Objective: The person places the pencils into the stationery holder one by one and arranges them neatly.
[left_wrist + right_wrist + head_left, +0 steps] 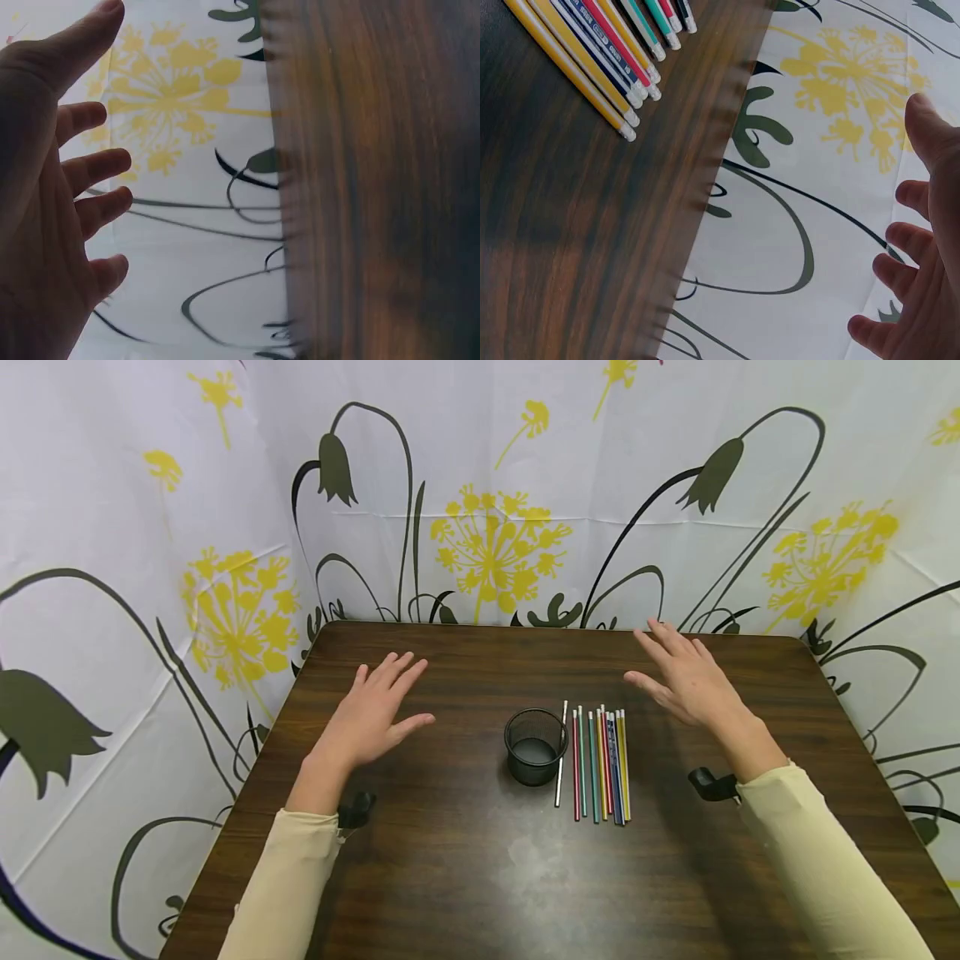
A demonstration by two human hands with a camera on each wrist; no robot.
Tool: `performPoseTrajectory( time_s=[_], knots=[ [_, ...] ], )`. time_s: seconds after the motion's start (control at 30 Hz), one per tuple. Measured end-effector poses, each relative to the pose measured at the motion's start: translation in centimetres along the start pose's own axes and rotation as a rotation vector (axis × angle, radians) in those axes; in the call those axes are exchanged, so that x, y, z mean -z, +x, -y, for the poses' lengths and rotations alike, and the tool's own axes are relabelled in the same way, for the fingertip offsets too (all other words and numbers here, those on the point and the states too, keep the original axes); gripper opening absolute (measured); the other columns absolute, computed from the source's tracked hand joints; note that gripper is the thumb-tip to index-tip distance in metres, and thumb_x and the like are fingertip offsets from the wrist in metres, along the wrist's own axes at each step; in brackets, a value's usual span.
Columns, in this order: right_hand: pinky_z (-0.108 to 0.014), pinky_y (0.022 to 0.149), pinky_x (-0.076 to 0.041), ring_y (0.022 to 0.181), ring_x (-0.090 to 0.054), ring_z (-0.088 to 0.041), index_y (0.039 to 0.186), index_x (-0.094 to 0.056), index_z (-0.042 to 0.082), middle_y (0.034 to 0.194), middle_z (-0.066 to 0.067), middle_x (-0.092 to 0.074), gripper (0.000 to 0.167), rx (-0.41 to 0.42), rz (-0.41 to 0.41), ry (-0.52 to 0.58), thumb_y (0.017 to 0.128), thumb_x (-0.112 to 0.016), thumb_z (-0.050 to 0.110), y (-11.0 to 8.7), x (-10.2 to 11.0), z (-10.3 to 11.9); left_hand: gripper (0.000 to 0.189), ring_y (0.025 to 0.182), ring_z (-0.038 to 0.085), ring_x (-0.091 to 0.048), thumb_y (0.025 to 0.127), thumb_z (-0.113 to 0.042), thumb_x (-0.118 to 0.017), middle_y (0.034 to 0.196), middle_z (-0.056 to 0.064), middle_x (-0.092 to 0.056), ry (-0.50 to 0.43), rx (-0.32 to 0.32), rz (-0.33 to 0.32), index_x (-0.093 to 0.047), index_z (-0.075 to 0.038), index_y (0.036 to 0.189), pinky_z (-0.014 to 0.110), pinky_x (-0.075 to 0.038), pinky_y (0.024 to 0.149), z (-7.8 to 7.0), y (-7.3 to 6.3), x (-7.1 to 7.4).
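In the head view a black mesh pencil cup (534, 768) stands upright on the brown table, with its round mouth facing up. Just right of it several pencils (596, 760) lie side by side, white eraser ends toward the far edge; the leftmost one lies against or close beside the cup. My left hand (367, 714) hovers over the table left of the cup, fingers spread and holding nothing. Beyond the pencils to the right is my right hand (690, 681), likewise spread and bare. The right wrist view shows the eraser ends of the pencils (604, 56) near the upper left.
The dark wood-grain table (465, 877) reaches back to a white curtain (480, 443) printed with yellow and grey-green flowers. A black wrist camera mount (356, 810) sits at the left sleeve and another camera mount (712, 785) at the right.
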State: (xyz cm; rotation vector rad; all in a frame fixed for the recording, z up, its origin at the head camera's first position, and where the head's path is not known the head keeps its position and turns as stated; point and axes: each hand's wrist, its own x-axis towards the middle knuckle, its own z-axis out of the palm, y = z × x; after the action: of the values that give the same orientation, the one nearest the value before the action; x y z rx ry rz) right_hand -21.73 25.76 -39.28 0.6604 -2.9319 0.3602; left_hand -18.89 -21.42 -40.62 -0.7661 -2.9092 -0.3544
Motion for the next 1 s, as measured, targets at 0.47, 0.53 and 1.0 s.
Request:
performPoseTrajectory(
  time_s=[0.47,0.53,1.0],
  knots=[
    [-0.060,0.085,-0.045,0.116,-0.056,-0.038,0.138,-0.055,0.009,0.134,-0.016,-0.056,0.048,-0.126,0.023,0.122,0.097,-0.062,0.034,-1.1,-1.6,0.9,0.080,0.141,0.017,-0.030,0.089,-0.057,-0.064,0.154,-0.006,-0.033,-0.493,-0.083,0.070,-0.024,-0.036,0.155,0.051,-0.033,0.108,-4.2,0.7,-5.7],
    [-0.058,0.081,-0.047,0.108,-0.061,-0.036,0.134,-0.059,0.009,0.124,-0.015,-0.063,0.043,-0.172,0.060,0.163,0.097,-0.062,0.032,-1.4,-2.1,1.0,0.081,0.140,0.016,-0.031,0.088,-0.057,-0.066,0.153,-0.007,-0.034,-0.540,-0.095,0.086,-0.024,-0.037,0.154,0.051,-0.033,0.108,-4.9,0.9,-6.5],
    [-0.034,0.060,-0.053,0.069,-0.068,-0.018,0.113,-0.068,-0.002,0.093,-0.013,-0.070,0.031,-0.479,0.224,0.437,0.093,-0.068,0.021,-2.6,-7.6,0.5,0.090,0.135,0.017,-0.039,0.083,-0.034,-0.080,0.148,0.004,-0.042,-0.798,-0.115,0.029,-0.027,-0.024,0.155,0.044,-0.035,0.108,-8.3,2.5,-10.5]
  ],
)
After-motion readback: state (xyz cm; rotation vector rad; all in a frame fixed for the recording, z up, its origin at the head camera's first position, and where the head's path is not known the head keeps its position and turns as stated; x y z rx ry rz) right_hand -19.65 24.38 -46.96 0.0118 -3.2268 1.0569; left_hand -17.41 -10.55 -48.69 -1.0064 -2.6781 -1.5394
